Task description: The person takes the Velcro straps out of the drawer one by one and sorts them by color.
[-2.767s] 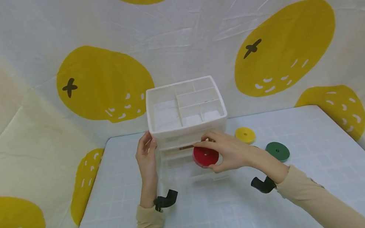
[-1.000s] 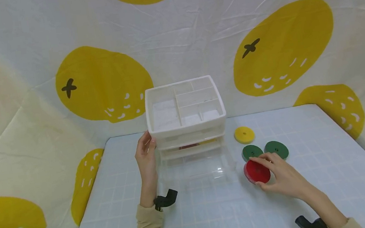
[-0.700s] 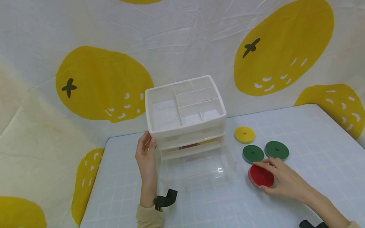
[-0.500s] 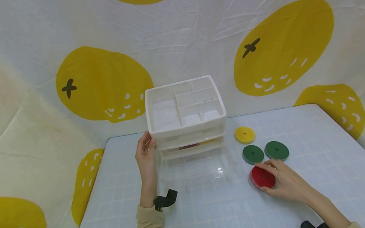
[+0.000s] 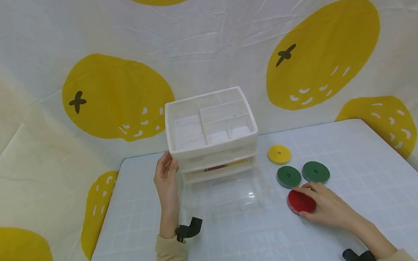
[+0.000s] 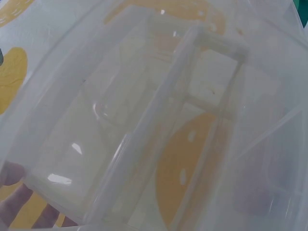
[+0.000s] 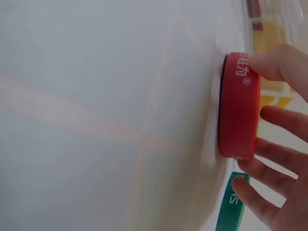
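Note:
In the head view my right hand (image 5: 325, 204) pinches a red disc (image 5: 301, 201) with a small centre hole, thumb on one side and fingers on the other. White lettering shows on the red rim (image 7: 240, 110) in the right wrist view, where the disc lies at the tabletop. Just behind it are two green discs (image 5: 288, 177), and a yellow disc (image 5: 279, 154) lies farther back. My left hand (image 5: 166, 181) grips the front left corner of a white drawer unit (image 5: 214, 150). A clear drawer (image 5: 219, 193) sticks out at its bottom.
Divided compartments form the unit's open top tray (image 5: 188, 132). Something red and yellow shows through a gap between its drawers. A pale blue checked cloth (image 5: 240, 246) covers the table. Behind hangs a curtain (image 5: 216, 53) printed with yellow fruit.
From in front of the drawer unit, my right hand has carried the red disc right and down to the table in front of the green discs. My left hand has stayed at the unit.

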`<state>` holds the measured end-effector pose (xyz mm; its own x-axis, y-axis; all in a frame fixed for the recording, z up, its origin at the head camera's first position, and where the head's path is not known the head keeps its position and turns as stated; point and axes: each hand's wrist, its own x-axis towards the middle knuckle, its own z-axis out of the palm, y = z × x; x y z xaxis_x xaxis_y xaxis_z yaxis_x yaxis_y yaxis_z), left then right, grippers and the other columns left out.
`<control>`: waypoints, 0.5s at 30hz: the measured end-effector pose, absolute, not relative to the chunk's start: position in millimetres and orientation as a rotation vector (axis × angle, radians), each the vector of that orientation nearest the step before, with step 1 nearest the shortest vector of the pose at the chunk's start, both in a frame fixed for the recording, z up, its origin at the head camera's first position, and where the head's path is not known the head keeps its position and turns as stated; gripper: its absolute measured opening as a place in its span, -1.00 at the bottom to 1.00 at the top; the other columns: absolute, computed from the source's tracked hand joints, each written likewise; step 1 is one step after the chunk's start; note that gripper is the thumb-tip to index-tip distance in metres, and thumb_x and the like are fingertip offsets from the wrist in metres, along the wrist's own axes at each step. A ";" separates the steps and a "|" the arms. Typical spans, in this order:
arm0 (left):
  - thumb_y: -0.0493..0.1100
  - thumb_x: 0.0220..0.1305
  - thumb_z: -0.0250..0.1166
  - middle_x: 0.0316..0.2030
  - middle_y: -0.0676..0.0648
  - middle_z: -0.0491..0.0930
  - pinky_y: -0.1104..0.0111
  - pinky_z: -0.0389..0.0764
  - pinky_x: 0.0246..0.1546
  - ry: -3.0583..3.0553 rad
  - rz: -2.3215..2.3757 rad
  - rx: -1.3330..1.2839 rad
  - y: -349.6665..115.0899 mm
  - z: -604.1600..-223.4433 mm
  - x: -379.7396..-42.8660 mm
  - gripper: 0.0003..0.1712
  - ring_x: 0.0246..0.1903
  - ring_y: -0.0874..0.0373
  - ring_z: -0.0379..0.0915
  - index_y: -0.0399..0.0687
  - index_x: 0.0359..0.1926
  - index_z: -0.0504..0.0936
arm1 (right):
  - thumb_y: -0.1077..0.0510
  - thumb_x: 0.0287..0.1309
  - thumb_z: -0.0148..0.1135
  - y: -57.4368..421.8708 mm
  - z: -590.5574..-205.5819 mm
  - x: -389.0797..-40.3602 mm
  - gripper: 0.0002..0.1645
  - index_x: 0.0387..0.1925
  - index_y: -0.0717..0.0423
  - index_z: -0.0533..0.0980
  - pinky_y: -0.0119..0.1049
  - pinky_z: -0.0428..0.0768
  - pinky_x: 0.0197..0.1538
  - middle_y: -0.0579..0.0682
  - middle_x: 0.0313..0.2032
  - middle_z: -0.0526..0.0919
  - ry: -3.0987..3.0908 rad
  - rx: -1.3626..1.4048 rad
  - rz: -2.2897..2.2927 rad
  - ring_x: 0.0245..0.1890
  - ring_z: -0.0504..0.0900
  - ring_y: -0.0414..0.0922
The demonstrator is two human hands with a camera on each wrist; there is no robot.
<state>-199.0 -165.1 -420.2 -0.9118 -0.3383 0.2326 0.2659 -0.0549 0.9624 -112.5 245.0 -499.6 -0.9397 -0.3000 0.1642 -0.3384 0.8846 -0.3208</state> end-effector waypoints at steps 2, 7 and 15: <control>-0.12 0.32 0.23 0.03 0.07 0.53 0.54 0.53 0.00 -1.820 -2.020 0.077 -165.1 -420.4 -198.9 -0.58 0.07 0.15 0.43 -0.06 0.18 0.52 | -0.06 -0.21 0.54 245.2 -500.3 -113.5 -0.22 0.14 -0.05 0.52 -0.17 0.67 -0.20 0.02 -0.02 0.55 -2.951 0.498 0.539 -0.06 0.49 -0.05; -0.10 0.32 0.24 0.03 0.08 0.53 0.54 0.53 0.00 -1.828 -2.011 0.079 -165.3 -422.2 -199.3 -0.58 0.06 0.16 0.43 -0.04 0.18 0.52 | -0.07 -0.23 0.56 244.9 -502.1 -115.0 -0.22 0.13 -0.06 0.52 -0.17 0.67 -0.20 0.02 -0.03 0.55 -2.961 0.487 0.547 -0.06 0.48 -0.05; -0.08 0.32 0.24 0.03 0.07 0.52 0.55 0.53 0.01 -1.822 -2.011 0.058 -165.5 -422.7 -199.7 -0.57 0.07 0.16 0.43 -0.03 0.18 0.52 | -0.10 -0.27 0.58 242.9 -501.7 -115.2 -0.19 0.12 -0.04 0.52 -0.13 0.68 -0.22 0.04 -0.05 0.54 -2.973 0.450 0.565 -0.07 0.48 -0.03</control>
